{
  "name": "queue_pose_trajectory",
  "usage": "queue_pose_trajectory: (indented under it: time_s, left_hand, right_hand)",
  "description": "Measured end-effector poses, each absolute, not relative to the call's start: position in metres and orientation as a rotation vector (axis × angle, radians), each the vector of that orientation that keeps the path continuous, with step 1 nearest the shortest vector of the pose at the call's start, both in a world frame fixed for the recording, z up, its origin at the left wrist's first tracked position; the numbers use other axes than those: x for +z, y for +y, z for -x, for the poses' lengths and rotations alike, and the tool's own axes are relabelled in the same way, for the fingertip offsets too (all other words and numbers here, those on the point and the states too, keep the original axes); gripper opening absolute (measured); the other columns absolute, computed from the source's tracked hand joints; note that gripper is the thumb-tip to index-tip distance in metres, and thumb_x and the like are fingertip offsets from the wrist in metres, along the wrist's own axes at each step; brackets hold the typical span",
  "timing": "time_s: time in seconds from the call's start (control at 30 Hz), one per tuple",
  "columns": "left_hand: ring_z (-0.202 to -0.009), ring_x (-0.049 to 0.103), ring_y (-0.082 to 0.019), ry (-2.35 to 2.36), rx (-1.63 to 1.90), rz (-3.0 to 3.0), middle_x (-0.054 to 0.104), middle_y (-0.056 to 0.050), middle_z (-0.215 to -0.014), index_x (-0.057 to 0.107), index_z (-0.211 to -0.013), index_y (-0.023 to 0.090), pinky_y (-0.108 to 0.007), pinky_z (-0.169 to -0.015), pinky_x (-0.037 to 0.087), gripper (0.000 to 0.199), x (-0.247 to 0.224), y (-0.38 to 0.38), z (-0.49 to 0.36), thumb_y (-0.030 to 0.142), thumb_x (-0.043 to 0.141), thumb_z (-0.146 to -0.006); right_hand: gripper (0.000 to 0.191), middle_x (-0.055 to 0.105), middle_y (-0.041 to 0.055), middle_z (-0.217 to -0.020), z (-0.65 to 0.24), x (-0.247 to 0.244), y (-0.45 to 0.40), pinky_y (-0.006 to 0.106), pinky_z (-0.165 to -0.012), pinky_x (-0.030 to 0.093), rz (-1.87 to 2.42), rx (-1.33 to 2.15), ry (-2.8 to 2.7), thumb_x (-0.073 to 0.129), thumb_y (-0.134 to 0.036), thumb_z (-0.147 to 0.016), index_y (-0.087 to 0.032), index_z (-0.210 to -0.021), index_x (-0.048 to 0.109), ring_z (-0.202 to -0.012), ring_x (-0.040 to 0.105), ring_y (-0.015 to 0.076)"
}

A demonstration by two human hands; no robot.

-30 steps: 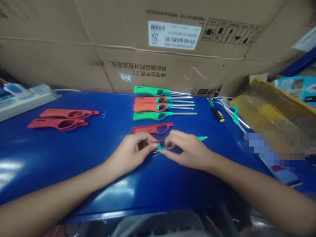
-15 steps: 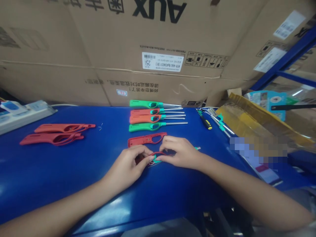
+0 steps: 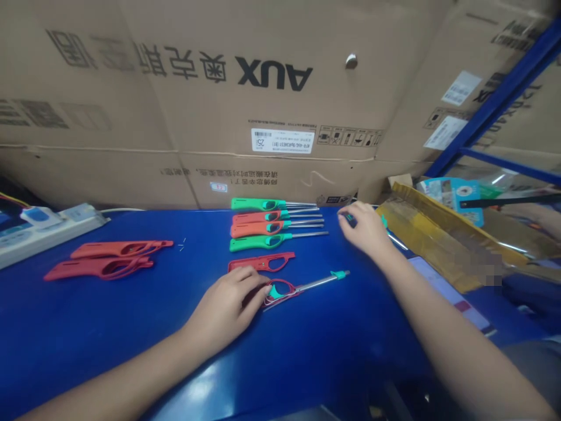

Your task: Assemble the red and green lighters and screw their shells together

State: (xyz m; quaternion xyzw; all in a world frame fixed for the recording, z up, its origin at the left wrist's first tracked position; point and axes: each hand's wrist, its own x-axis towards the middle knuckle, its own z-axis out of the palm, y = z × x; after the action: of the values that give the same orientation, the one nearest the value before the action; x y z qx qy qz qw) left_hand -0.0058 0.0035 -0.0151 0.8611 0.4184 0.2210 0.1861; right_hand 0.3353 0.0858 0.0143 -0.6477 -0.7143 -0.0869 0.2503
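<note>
Left hand [image 3: 230, 301], lower centre, grasping a red lighter casing [image 3: 284, 287]; right hand [image 3: 362, 229], right of centre, fingers curled, its grip's contents indiscernible.

Lighter row [image 3: 252, 204]: 2 green handles [image 3: 243, 242], 2 orange-red handles [image 3: 248, 228] showing; 2 hands [image 3: 225, 304]; 1 power strip [image 3: 26, 242].

Blue tabletop [image 3: 131, 351], glossy; pale light reflections near front edge. Behind it, large brown cardboard [image 3: 175, 105] stands as a backdrop, printed "AUX" upside down, white label [image 3: 281, 141] attached. Blue metal frame [image 3: 495, 102] at right, one bar diagonal. White power strip [image 3: 48, 234], left.
</note>
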Motion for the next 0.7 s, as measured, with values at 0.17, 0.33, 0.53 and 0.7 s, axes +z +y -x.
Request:
queue_pose_trajectory:
  time_s: [0.17, 0.33, 0.53, 0.7]
  left_hand:
    - [-0.103, 0.066, -0.024, 1.155, 0.560, -2.512, 0.069, -0.008, -0.111, 0.067, -0.125, 0.022, -0.039, -0.090, 0.054, 0.035, -0.010, -0.001, 0.005, 0.035, 0.041, -0.104]
    - [-0.107, 0.064, -0.027, 1.116, 0.492, -2.562, 0.067, -0.009, -0.119, 0.061, -0.134, 0.024, -0.043, -0.093, 0.055, 0.043, -0.003, -0.010, 0.005, 0.041, 0.059, -0.095]
    - [-0.116, 0.062, -0.029, 1.087, 0.476, -2.591, 0.064, -0.009, -0.129, 0.056, -0.140, 0.024, -0.045, -0.100, 0.053, 0.051, -0.005, -0.015, 0.005, 0.028, 0.059, -0.090]
    - [-0.116, 0.062, -0.028, 1.068, 0.485, -2.597, 0.065, -0.009, -0.130, 0.056, -0.140, 0.025, -0.043, -0.100, 0.054, 0.050, -0.005, -0.013, 0.006, 0.024, 0.056, -0.090]
  right_hand:
    - [0.025, 0.067, 0.0199, -0.119, -0.396, 0.007, 0.105, 0.048, -0.097, 0.050, 2.177, -0.331, -1.726, 0.056, -0.017, -0.092, -0.010, -0.111, 0.070, -0.117, 0.060, 0.0350]
    - [0.033, 0.063, 0.0098, -0.129, -0.406, -0.006, 0.111, 0.046, -0.094, 0.055, 2.358, -0.363, -1.718, 0.062, -0.037, -0.098, -0.018, -0.125, 0.062, -0.111, 0.064, 0.0232]
    - [0.033, 0.062, 0.0101, -0.130, -0.403, -0.007, 0.110, 0.045, -0.094, 0.056, 2.440, -0.352, -1.782, 0.061, -0.037, -0.099, -0.019, -0.126, 0.062, -0.111, 0.064, 0.0230]
    - [0.035, 0.062, 0.0103, -0.130, -0.404, -0.008, 0.112, 0.045, -0.093, 0.056, 2.477, -0.331, -1.798, 0.062, -0.037, -0.098, -0.018, -0.128, 0.061, -0.110, 0.064, 0.0234]
